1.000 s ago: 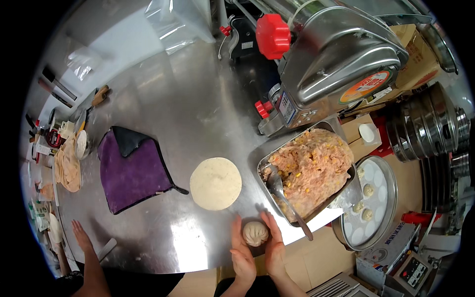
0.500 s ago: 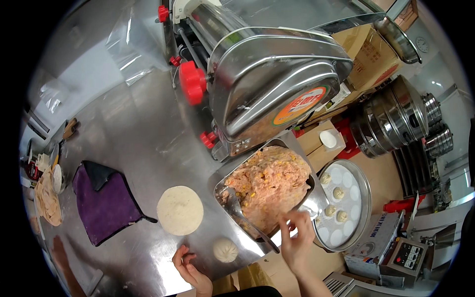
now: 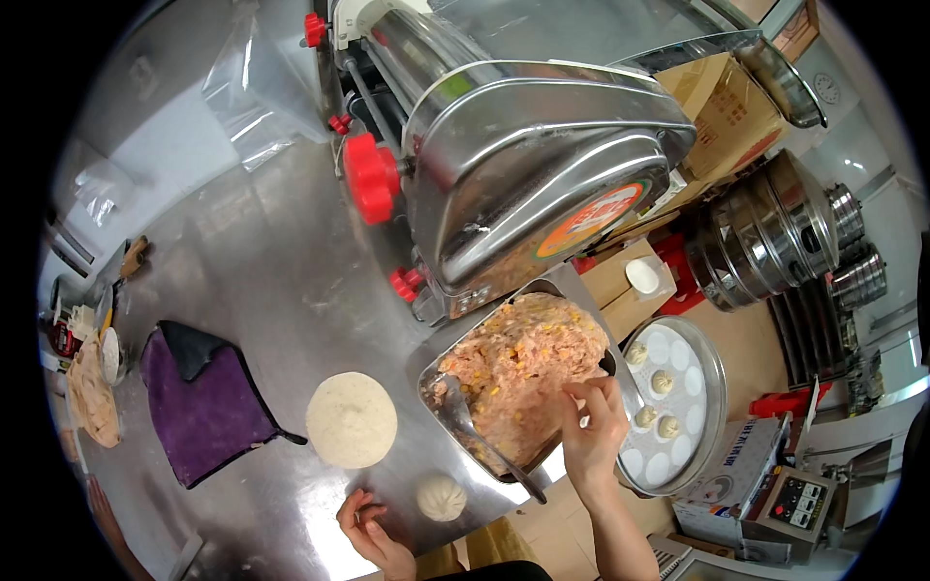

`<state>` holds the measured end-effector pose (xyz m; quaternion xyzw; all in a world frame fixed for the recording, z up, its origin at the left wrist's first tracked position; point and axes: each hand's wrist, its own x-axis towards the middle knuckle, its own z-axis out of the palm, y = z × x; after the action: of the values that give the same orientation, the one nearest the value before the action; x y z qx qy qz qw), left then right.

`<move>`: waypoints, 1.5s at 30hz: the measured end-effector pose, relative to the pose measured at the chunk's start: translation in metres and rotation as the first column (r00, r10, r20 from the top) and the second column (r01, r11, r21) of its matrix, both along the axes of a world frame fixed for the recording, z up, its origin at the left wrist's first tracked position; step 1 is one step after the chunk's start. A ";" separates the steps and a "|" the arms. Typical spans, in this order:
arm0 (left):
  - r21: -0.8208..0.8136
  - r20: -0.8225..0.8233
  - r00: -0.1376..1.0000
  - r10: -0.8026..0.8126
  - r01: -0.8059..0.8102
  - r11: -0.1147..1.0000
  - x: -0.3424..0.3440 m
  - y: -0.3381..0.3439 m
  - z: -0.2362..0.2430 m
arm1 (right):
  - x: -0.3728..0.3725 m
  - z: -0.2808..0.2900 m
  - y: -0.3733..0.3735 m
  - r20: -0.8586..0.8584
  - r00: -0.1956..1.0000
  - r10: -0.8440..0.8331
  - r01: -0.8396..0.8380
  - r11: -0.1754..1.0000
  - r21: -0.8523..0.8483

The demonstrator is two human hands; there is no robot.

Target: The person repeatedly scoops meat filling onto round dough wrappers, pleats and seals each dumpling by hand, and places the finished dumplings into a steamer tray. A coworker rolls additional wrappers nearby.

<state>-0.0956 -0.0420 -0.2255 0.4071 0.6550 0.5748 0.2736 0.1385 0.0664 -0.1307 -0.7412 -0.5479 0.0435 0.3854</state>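
My left hand (image 3: 373, 533) rests at the table's front, fingers loosely curled and apart, beside a pleated dough bun (image 3: 441, 497). My right hand (image 3: 594, 436) is over the right part of a metal tray (image 3: 428, 385) of pink filling with yellow bits (image 3: 518, 353), fingertips pinched; what they hold I cannot make out. A metal spoon (image 3: 513, 472) lies in the tray, handle over the near rim. A flat round dough wrapper (image 3: 352, 419) lies left of the tray. Right of my hand stands a round steamer (image 3: 712, 407) with white paper discs and several small buns.
A steel roller machine (image 3: 542, 165) stands behind the tray. A purple cloth (image 3: 208, 416) lies on the steel table (image 3: 271, 242). Another person's hand (image 3: 102, 504) is at the left edge. Stacked steamers (image 3: 756, 232) and cardboard boxes (image 3: 727, 116) are at the right.
Both hands have parted from around the bun: my left moved left, my right up and right to the tray, fingertips now pinched. The camera's view has turned toward the machine.
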 end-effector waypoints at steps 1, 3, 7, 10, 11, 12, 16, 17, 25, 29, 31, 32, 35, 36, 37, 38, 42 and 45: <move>0.002 0.002 1.000 0.005 -0.005 1.000 0.000 0.000 0.000 | 0.003 0.000 -0.003 0.002 1.000 -0.023 0.023 1.000 -0.016; 0.005 0.004 1.000 0.013 -0.013 1.000 0.001 0.001 0.002 | 0.016 -0.005 -0.010 0.052 0.998 -0.039 0.039 0.999 -0.003; 0.003 0.013 1.000 0.021 -0.022 1.000 0.003 0.000 -0.001 | 0.021 -0.009 -0.019 0.045 0.998 -0.038 0.040 0.998 -0.057; -0.004 -0.003 1.000 0.012 -0.012 1.000 0.002 0.000 -0.001 | 0.015 -0.013 -0.018 0.027 1.000 0.016 -0.014 0.998 -0.056; -0.009 -0.009 1.000 0.010 -0.010 1.000 0.002 0.000 -0.001 | 0.012 -0.013 -0.017 0.008 1.000 0.015 -0.014 0.998 -0.060; -0.008 -0.012 1.000 0.008 -0.008 1.000 0.001 0.000 -0.001 | 0.009 -0.012 -0.014 -0.011 1.000 0.014 -0.015 0.998 -0.064; -0.009 -0.017 1.000 0.009 -0.009 1.000 0.001 0.000 -0.001 | 0.002 -0.015 -0.011 -0.021 0.998 0.058 -0.059 0.997 -0.051; -0.011 -0.017 1.000 0.011 -0.011 1.000 0.001 0.000 -0.001 | 0.001 -0.016 -0.012 -0.007 0.997 0.080 -0.081 0.996 -0.041; -0.006 -0.020 1.000 0.010 -0.010 1.000 0.001 0.000 -0.001 | -0.009 -0.017 -0.007 0.031 0.998 0.050 -0.047 0.995 -0.086; -0.001 -0.014 1.000 0.003 -0.003 1.000 0.001 -0.001 -0.001 | -0.010 -0.022 -0.006 0.022 1.000 0.017 -0.015 0.995 -0.103; 0.000 -0.012 1.000 0.005 -0.005 1.000 0.003 0.000 -0.001 | -0.011 -0.022 -0.006 0.037 0.999 0.012 -0.009 0.995 -0.095; -0.001 -0.013 1.000 0.008 -0.008 1.000 0.001 -0.001 -0.001 | -0.013 -0.023 -0.006 0.043 0.999 0.012 -0.008 0.996 -0.093; 0.042 0.007 1.000 0.023 -0.023 0.999 -0.005 -0.006 -0.011 | -0.015 -0.022 -0.008 0.035 0.999 -0.014 0.015 0.999 -0.037; 0.045 0.014 1.000 0.010 -0.010 0.999 -0.007 -0.007 -0.013 | -0.015 -0.023 -0.012 0.034 0.999 0.001 0.000 1.000 -0.016; 0.048 0.021 1.000 -0.001 0.000 0.999 -0.006 -0.006 -0.015 | -0.018 -0.017 -0.016 0.000 1.000 0.003 -0.003 1.000 0.005; 0.040 0.020 1.000 -0.017 0.016 0.999 -0.007 -0.008 -0.014 | -0.023 -0.011 -0.023 -0.041 0.999 0.000 0.001 1.000 0.014; -0.023 -0.482 0.811 -0.330 0.365 0.931 -0.002 -0.014 0.010 | -0.057 -0.007 -0.077 -0.377 0.902 0.212 -0.278 0.952 -0.130; -0.036 -0.528 0.777 -0.344 0.384 0.923 0.006 -0.007 0.017 | -0.084 -0.027 -0.100 -0.498 0.808 0.314 -0.434 0.890 -0.143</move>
<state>-0.0898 -0.0492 -0.2080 0.6767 0.5918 0.4015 0.1752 0.0550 -0.0337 -0.1578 -0.6280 -0.5666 0.3624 0.3916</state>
